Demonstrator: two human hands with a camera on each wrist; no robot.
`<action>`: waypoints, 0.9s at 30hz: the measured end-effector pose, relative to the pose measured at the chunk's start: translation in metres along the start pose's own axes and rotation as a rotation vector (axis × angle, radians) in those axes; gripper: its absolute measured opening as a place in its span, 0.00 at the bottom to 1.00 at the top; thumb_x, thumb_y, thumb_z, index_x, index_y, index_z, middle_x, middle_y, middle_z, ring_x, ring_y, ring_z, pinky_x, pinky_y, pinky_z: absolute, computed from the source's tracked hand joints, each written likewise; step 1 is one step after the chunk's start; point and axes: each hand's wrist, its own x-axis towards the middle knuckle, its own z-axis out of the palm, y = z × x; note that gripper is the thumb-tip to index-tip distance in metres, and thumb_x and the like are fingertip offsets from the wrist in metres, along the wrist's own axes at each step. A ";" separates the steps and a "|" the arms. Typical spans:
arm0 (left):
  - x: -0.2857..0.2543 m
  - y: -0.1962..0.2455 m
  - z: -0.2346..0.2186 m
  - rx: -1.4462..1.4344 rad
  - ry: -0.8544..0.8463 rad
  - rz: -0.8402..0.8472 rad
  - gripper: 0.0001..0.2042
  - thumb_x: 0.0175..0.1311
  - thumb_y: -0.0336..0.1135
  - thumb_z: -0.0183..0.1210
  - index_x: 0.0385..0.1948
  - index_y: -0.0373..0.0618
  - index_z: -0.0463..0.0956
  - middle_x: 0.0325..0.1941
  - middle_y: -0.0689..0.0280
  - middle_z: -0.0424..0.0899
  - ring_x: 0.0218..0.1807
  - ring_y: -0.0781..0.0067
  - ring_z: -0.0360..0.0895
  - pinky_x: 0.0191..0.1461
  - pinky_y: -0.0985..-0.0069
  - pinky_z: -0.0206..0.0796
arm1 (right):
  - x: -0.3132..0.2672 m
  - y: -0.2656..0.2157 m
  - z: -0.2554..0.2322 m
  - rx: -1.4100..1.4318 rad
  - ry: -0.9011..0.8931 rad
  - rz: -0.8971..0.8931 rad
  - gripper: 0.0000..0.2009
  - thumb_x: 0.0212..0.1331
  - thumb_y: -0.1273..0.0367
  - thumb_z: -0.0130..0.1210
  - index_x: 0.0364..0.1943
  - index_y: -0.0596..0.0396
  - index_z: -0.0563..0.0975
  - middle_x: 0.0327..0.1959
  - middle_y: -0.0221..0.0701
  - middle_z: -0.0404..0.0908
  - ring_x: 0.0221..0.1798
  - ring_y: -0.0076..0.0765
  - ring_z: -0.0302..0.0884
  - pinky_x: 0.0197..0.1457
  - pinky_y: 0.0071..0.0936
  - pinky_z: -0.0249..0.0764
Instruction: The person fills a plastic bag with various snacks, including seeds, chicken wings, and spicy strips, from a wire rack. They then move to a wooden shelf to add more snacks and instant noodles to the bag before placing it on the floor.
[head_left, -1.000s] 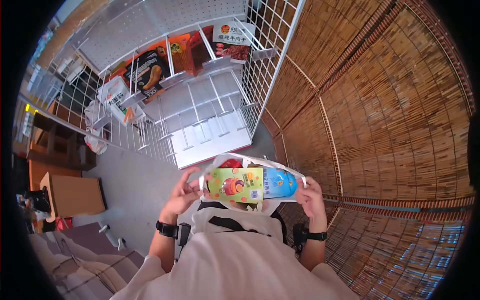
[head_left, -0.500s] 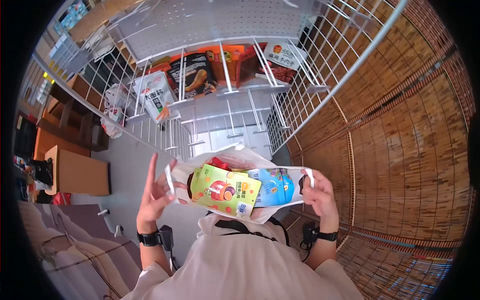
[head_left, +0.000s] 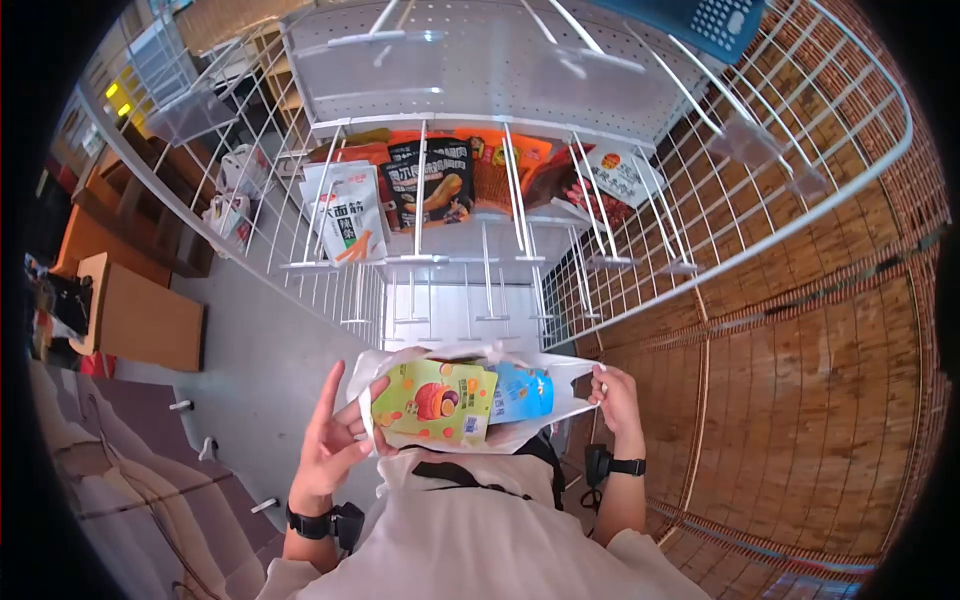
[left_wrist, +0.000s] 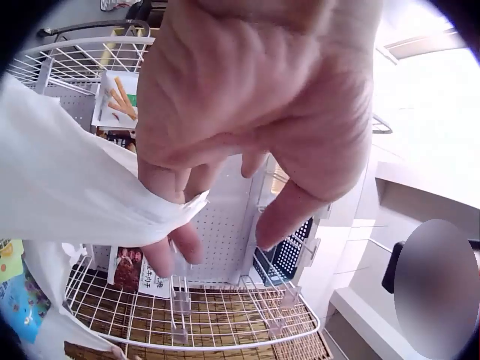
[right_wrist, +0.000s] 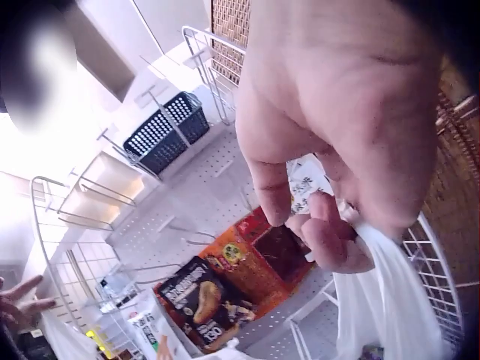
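A white plastic bag [head_left: 568, 398] is held spread at waist height in the head view. Inside it lie a green snack pouch [head_left: 432, 404] with fruit pictures and, to its right, a blue pouch [head_left: 526, 392]. The left hand [head_left: 328, 438] has some fingers hooked through one handle, while its index finger and thumb stick out. In the left wrist view that handle, a white strip [left_wrist: 90, 180], runs across the fingers. My right hand [head_left: 617, 398] pinches the other handle, which hangs from the fingers as gathered plastic [right_wrist: 390, 292] in the right wrist view.
A white wire rack [head_left: 470, 262] stands ahead, holding several snack packs, among them a black pouch [head_left: 430, 182] and a white pouch [head_left: 346, 215]. A blue basket [head_left: 700, 25] sits higher up. Bamboo screens [head_left: 800, 400] line the right side; a brown box [head_left: 150, 318] stands left.
The view has come closer to the rack, and the blue basket has come into sight. Both hands keep the bag handles; the left index finger has straightened out over the last second.
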 end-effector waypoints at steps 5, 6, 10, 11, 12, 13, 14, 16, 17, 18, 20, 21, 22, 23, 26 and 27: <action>-0.006 0.004 0.021 -0.006 0.144 0.082 0.45 0.53 0.17 0.53 0.69 0.51 0.31 0.66 0.39 0.56 0.41 0.63 0.77 0.48 0.60 0.73 | 0.053 0.018 -0.023 -0.191 0.009 0.089 0.04 0.56 0.73 0.53 0.33 0.60 0.74 0.19 0.26 0.69 0.20 0.22 0.64 0.23 0.22 0.64; -0.008 0.005 0.027 -0.025 0.169 0.114 0.46 0.53 0.18 0.54 0.69 0.51 0.30 0.66 0.38 0.55 0.40 0.62 0.77 0.48 0.59 0.72 | 0.065 0.020 -0.023 -0.266 0.013 0.082 0.05 0.55 0.74 0.53 0.33 0.61 0.75 0.20 0.27 0.70 0.21 0.22 0.66 0.24 0.22 0.65; -0.016 0.004 0.055 -0.021 0.315 0.188 0.49 0.52 0.22 0.58 0.69 0.52 0.28 0.65 0.36 0.56 0.38 0.61 0.78 0.47 0.58 0.73 | 0.125 0.026 -0.031 -0.595 -0.129 -0.026 0.18 0.52 0.74 0.57 0.47 0.66 0.71 0.27 0.31 0.77 0.29 0.25 0.73 0.32 0.22 0.70; -0.018 0.003 0.059 0.022 0.367 0.213 0.50 0.51 0.25 0.60 0.69 0.52 0.27 0.64 0.35 0.57 0.36 0.62 0.78 0.45 0.59 0.74 | 0.143 0.023 -0.033 -0.755 -0.139 -0.128 0.20 0.52 0.74 0.57 0.50 0.66 0.69 0.30 0.32 0.78 0.32 0.25 0.74 0.35 0.23 0.71; -0.020 0.002 0.063 0.025 0.372 0.222 0.50 0.51 0.25 0.60 0.69 0.52 0.27 0.64 0.35 0.57 0.36 0.62 0.78 0.45 0.59 0.74 | 0.164 0.020 -0.033 -0.911 -0.146 -0.233 0.23 0.51 0.73 0.58 0.53 0.67 0.67 0.34 0.33 0.78 0.35 0.26 0.75 0.38 0.23 0.72; -0.022 0.000 0.067 0.047 0.429 0.250 0.50 0.51 0.25 0.60 0.68 0.53 0.26 0.64 0.36 0.58 0.35 0.62 0.79 0.45 0.60 0.75 | 0.193 0.017 -0.036 -0.785 -0.121 -0.266 0.20 0.51 0.72 0.58 0.49 0.64 0.70 0.34 0.32 0.77 0.36 0.26 0.74 0.37 0.24 0.71; -0.023 -0.002 0.072 0.069 0.488 0.274 0.51 0.51 0.25 0.60 0.68 0.53 0.25 0.63 0.37 0.59 0.35 0.62 0.79 0.44 0.61 0.76 | 0.219 0.009 -0.039 -0.660 -0.097 -0.292 0.17 0.50 0.71 0.58 0.45 0.62 0.72 0.35 0.31 0.77 0.36 0.26 0.72 0.37 0.25 0.70; -0.023 -0.010 0.083 0.095 0.570 0.290 0.51 0.52 0.26 0.60 0.68 0.53 0.25 0.63 0.37 0.59 0.32 0.65 0.79 0.42 0.63 0.76 | 0.246 -0.027 -0.027 -0.428 -0.089 -0.229 0.15 0.51 0.69 0.58 0.42 0.61 0.73 0.34 0.31 0.77 0.38 0.28 0.74 0.41 0.26 0.72; -0.025 -0.015 0.085 0.114 0.584 0.300 0.50 0.52 0.27 0.60 0.68 0.52 0.26 0.63 0.37 0.60 0.31 0.66 0.78 0.42 0.65 0.76 | 0.271 -0.026 -0.033 -0.555 -0.166 -0.214 0.17 0.54 0.67 0.57 0.46 0.59 0.71 0.37 0.31 0.77 0.40 0.27 0.73 0.41 0.26 0.71; -0.030 -0.019 0.088 0.137 0.606 0.308 0.50 0.51 0.27 0.60 0.68 0.52 0.26 0.63 0.37 0.60 0.31 0.67 0.78 0.41 0.66 0.76 | 0.293 -0.017 -0.034 -0.679 -0.251 -0.197 0.18 0.57 0.66 0.56 0.50 0.57 0.70 0.40 0.30 0.77 0.42 0.26 0.73 0.40 0.25 0.71; -0.033 -0.022 0.096 0.166 0.699 0.308 0.50 0.51 0.28 0.61 0.68 0.52 0.26 0.62 0.38 0.61 0.30 0.69 0.77 0.39 0.68 0.75 | 0.239 -0.047 0.029 -1.106 -0.388 -0.089 0.27 0.51 0.57 0.62 0.51 0.60 0.69 0.38 0.34 0.78 0.39 0.29 0.74 0.42 0.27 0.71; -0.037 -0.024 0.098 0.174 0.717 0.335 0.50 0.51 0.27 0.59 0.68 0.50 0.26 0.62 0.37 0.62 0.30 0.69 0.77 0.41 0.67 0.75 | 0.237 -0.027 0.035 -1.090 -0.450 -0.058 0.28 0.50 0.56 0.62 0.51 0.60 0.70 0.39 0.35 0.78 0.39 0.29 0.74 0.42 0.26 0.70; -0.040 -0.026 0.100 0.180 0.732 0.359 0.49 0.51 0.26 0.58 0.68 0.49 0.26 0.61 0.37 0.63 0.31 0.69 0.77 0.42 0.65 0.74 | 0.235 -0.002 0.033 -1.076 -0.508 -0.024 0.29 0.49 0.55 0.63 0.51 0.61 0.70 0.39 0.36 0.79 0.39 0.29 0.75 0.43 0.26 0.70; -0.042 -0.027 0.102 0.181 0.747 0.392 0.49 0.51 0.25 0.57 0.68 0.49 0.26 0.60 0.36 0.63 0.31 0.69 0.77 0.42 0.66 0.75 | 0.231 0.017 0.037 -1.082 -0.532 -0.020 0.29 0.49 0.55 0.63 0.51 0.61 0.70 0.39 0.36 0.79 0.39 0.29 0.75 0.43 0.26 0.70; -0.050 -0.030 0.108 0.187 0.801 0.409 0.49 0.51 0.26 0.58 0.68 0.49 0.25 0.60 0.35 0.63 0.30 0.69 0.77 0.41 0.66 0.75 | 0.218 0.057 0.061 -0.992 -0.565 -0.044 0.26 0.52 0.57 0.61 0.49 0.62 0.72 0.41 0.37 0.79 0.42 0.28 0.75 0.43 0.26 0.70; -0.050 -0.030 0.109 0.182 0.819 0.410 0.50 0.51 0.26 0.60 0.68 0.50 0.26 0.60 0.35 0.63 0.30 0.70 0.77 0.41 0.67 0.75 | 0.213 0.064 0.069 -0.790 -0.626 -0.021 0.23 0.53 0.59 0.60 0.47 0.62 0.73 0.40 0.37 0.79 0.42 0.27 0.75 0.43 0.27 0.70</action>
